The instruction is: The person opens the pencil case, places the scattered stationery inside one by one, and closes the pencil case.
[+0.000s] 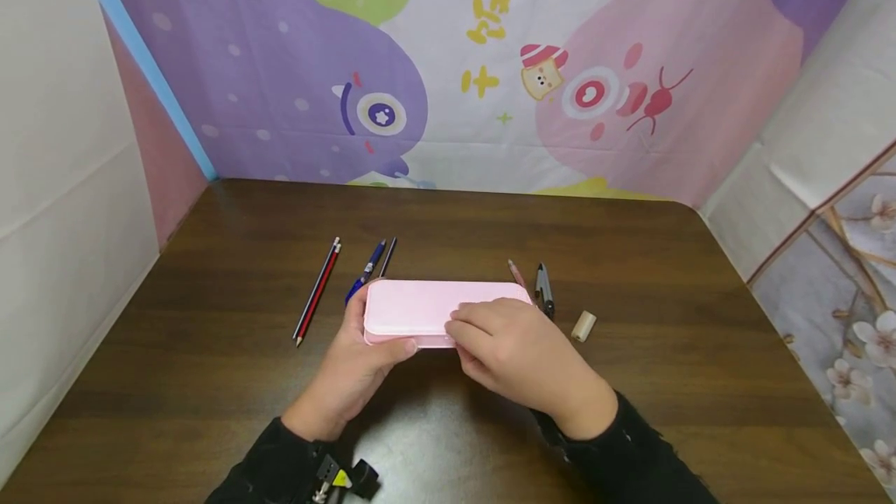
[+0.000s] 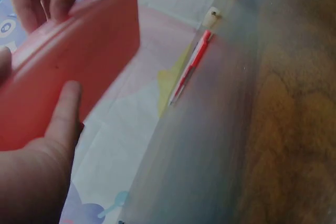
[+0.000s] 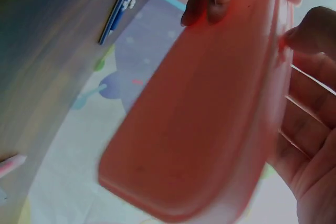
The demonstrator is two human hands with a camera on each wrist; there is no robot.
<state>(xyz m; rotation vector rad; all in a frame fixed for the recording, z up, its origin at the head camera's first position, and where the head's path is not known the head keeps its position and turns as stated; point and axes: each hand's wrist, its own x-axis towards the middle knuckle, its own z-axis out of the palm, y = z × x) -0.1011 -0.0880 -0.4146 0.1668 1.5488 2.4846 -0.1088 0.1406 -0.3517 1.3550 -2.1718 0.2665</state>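
A closed pink pencil case (image 1: 413, 306) is held above the table, with its underside showing in the left wrist view (image 2: 105, 45). My left hand (image 1: 343, 376) grips its left end, the thumb along the near side and the other fingers beneath. Over the near right part of the lid lies my right hand (image 1: 528, 356), its fingertips on top. The right wrist view shows the right thumb (image 3: 310, 32) against the seam of the case, so the hand pinches that edge. Whatever the case holds inside is hidden.
Left of the case lie a red pencil (image 1: 320, 292) beside a dark one, a blue pen (image 1: 371, 261) and a dark slim pen (image 1: 388, 255). To the right are a reddish pen (image 1: 516, 272), a grey marker (image 1: 544, 290) and a beige eraser (image 1: 584, 326). A printed cloth (image 1: 476, 138) hangs behind the table.
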